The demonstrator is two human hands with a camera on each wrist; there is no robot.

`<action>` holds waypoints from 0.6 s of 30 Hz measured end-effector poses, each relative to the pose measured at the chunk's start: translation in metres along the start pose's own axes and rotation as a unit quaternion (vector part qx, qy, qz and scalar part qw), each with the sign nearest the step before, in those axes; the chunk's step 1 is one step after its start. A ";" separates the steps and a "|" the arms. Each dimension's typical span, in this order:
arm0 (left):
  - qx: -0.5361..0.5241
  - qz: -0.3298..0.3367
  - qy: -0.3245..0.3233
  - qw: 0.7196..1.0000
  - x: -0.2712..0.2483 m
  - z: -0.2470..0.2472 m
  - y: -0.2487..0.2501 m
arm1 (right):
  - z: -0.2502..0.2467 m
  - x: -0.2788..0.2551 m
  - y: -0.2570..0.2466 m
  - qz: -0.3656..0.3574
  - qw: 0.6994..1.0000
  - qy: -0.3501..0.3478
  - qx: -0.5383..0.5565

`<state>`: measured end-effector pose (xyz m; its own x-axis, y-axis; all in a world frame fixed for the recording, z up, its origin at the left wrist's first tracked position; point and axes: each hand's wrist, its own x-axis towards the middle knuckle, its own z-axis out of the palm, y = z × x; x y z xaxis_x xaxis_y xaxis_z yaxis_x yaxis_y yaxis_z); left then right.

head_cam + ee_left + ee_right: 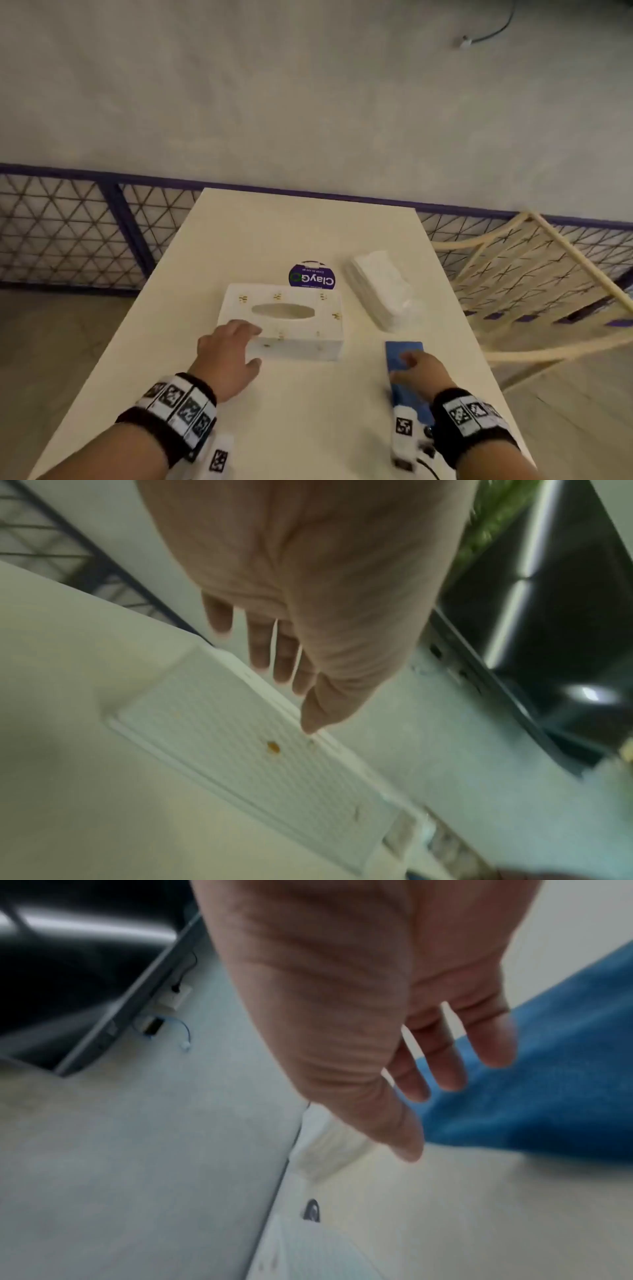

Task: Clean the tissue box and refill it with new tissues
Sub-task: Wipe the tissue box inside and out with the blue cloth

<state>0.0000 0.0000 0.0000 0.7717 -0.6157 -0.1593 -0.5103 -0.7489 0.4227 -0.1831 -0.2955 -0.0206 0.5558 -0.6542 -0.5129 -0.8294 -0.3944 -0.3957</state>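
Observation:
A white tissue box (291, 329) with small gold marks and an empty oval slot stands in the middle of the white table (274, 233). My left hand (250, 346) reaches its near left corner, fingers straight over the top edge and thumb spread low by the front side. In the left wrist view the left hand (284, 691) hovers open over the ribbed side of the box (240, 750). My right hand (411, 370) lies open over a folded blue cloth (404, 351) near the table's right edge. The right wrist view shows relaxed fingers (445, 1069) against the cloth (548, 1083).
A wrapped pack of white tissues (383, 291) lies right of the box, and a round blue ClayGo container (311, 275) stands behind it. A purple lattice railing (68, 222) runs behind the table. A cream lattice frame (513, 274) leans at the right.

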 end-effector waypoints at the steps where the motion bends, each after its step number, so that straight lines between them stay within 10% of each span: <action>1: 0.055 0.009 0.004 0.998 0.007 0.002 0.006 | 0.002 0.005 -0.002 0.000 1.000 0.005 -0.030; 10: 0.215 0.009 -0.034 0.976 0.039 0.018 0.019 | 0.019 0.016 -0.010 0.028 0.982 -0.013 -0.188; 18: 0.211 0.042 -0.019 0.976 0.034 0.023 0.003 | 0.030 0.014 -0.012 -0.008 0.995 0.041 -0.085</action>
<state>0.0156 -0.0284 -0.0250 0.7097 -0.6822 -0.1758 -0.6885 -0.7246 0.0322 -0.1642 -0.2806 -0.0454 0.5679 -0.6954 -0.4404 -0.8222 -0.5040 -0.2645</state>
